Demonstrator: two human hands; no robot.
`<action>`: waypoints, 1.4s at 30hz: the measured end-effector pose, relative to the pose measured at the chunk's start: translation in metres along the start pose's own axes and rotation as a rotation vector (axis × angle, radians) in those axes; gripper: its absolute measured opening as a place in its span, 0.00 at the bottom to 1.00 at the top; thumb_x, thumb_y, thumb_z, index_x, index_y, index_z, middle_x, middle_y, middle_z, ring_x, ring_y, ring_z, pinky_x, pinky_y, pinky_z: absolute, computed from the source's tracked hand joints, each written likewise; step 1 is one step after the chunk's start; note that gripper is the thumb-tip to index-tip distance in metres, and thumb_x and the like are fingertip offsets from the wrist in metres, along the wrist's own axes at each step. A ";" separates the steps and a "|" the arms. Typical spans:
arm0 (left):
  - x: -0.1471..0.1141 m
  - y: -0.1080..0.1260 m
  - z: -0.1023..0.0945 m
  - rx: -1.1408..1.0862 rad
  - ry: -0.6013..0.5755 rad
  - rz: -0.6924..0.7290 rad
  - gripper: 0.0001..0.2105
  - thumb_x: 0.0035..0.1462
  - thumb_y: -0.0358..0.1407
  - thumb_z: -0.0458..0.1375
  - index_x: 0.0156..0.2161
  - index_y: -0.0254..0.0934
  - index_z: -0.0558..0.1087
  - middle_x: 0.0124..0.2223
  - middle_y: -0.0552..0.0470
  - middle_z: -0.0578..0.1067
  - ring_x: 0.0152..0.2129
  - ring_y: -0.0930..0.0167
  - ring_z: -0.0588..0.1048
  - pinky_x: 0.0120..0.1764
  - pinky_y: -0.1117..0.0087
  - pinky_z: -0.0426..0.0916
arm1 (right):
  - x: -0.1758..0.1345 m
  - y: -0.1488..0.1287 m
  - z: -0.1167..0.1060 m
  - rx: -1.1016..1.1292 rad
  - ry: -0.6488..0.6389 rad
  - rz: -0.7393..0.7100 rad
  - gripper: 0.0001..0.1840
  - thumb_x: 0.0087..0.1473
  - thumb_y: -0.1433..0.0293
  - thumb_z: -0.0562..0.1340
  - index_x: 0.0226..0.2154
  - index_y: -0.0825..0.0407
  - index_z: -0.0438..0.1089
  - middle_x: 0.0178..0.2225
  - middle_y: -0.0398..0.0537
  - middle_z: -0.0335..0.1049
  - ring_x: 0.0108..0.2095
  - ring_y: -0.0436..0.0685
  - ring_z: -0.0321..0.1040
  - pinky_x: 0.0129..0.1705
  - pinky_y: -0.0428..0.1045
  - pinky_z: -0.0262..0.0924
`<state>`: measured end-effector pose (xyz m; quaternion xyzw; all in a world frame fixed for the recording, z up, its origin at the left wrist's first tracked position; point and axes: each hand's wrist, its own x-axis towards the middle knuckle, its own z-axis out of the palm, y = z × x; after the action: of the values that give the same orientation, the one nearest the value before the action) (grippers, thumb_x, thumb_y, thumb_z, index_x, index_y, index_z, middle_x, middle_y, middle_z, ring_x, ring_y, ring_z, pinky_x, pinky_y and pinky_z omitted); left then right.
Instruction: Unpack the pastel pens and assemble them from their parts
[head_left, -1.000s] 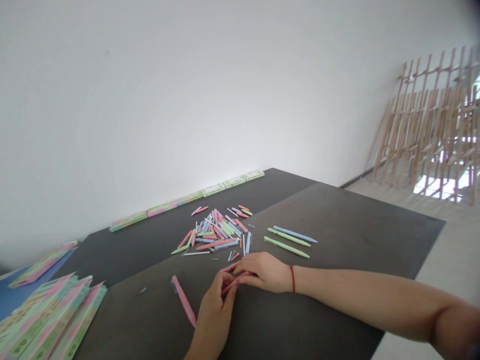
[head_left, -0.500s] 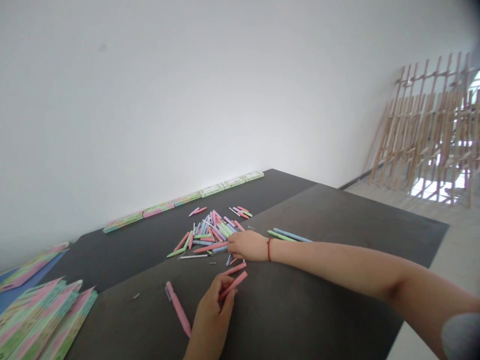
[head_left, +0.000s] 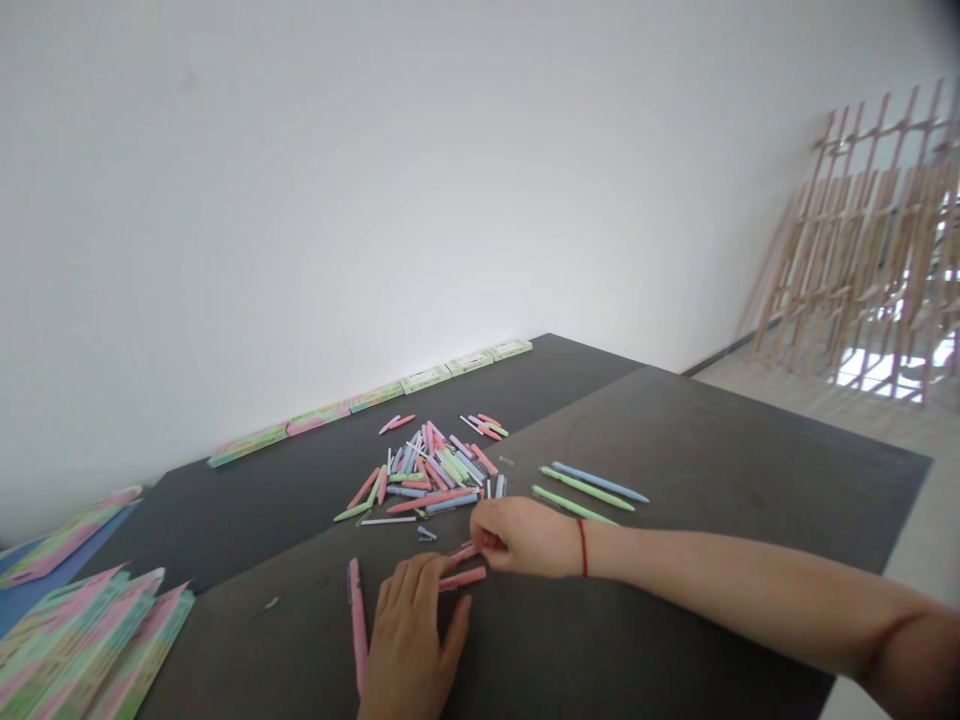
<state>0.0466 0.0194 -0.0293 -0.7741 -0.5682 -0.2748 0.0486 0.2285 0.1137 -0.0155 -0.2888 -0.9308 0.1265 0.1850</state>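
Note:
My left hand [head_left: 411, 632] rests low over the dark table, thumb spread away from the fingers. Its fingertips lie over a pink pen barrel [head_left: 466, 578], which sticks out to their right. Just beyond, my right hand [head_left: 521, 538], with a red cord on the wrist, has its fingers closed around a slim pink pen part [head_left: 463, 551]. The part's other end meets the left fingertips. To the left of my left hand lies a pink pen [head_left: 358, 620]. Behind both hands spreads a pile of pastel pen parts [head_left: 431, 465].
Blue and green pens [head_left: 592, 487] lie right of the pile. Flat printed boxes [head_left: 319, 418] line the wall edge. Printed packs [head_left: 97, 640] are stacked at the lower left. Small clear pieces [head_left: 426, 534] lie near the pile. A wooden rack [head_left: 862, 240] leans beyond the table.
My right hand has come back from the pile toward my left hand and closed on a pink part. My left thumb has moved away from the barrel. The view has shifted slightly.

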 end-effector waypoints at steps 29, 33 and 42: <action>-0.008 0.004 0.008 -0.242 -0.245 -0.006 0.05 0.55 0.31 0.52 0.29 0.41 0.68 0.24 0.57 0.70 0.22 0.72 0.69 0.26 0.75 0.61 | 0.041 0.006 -0.005 -0.322 -0.268 -0.062 0.07 0.53 0.74 0.57 0.34 0.56 0.71 0.37 0.54 0.72 0.38 0.57 0.69 0.33 0.47 0.58; -0.008 0.001 0.009 -0.268 -0.319 -0.106 0.04 0.56 0.33 0.51 0.31 0.41 0.68 0.24 0.57 0.69 0.22 0.72 0.69 0.26 0.75 0.61 | 0.041 0.001 -0.009 -0.312 -0.309 -0.069 0.08 0.54 0.70 0.57 0.32 0.55 0.72 0.35 0.52 0.74 0.37 0.58 0.70 0.32 0.47 0.59; -0.004 0.000 0.008 -0.463 -0.293 -0.258 0.03 0.55 0.35 0.53 0.30 0.40 0.68 0.24 0.57 0.70 0.21 0.73 0.68 0.26 0.75 0.59 | 0.046 -0.009 -0.002 -0.351 -0.367 -0.080 0.09 0.53 0.70 0.59 0.34 0.57 0.72 0.36 0.56 0.74 0.37 0.60 0.71 0.31 0.48 0.59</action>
<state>0.0488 0.0192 -0.0378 -0.7174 -0.5852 -0.2862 -0.2469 0.1892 0.1335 0.0020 -0.2517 -0.9671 0.0061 -0.0350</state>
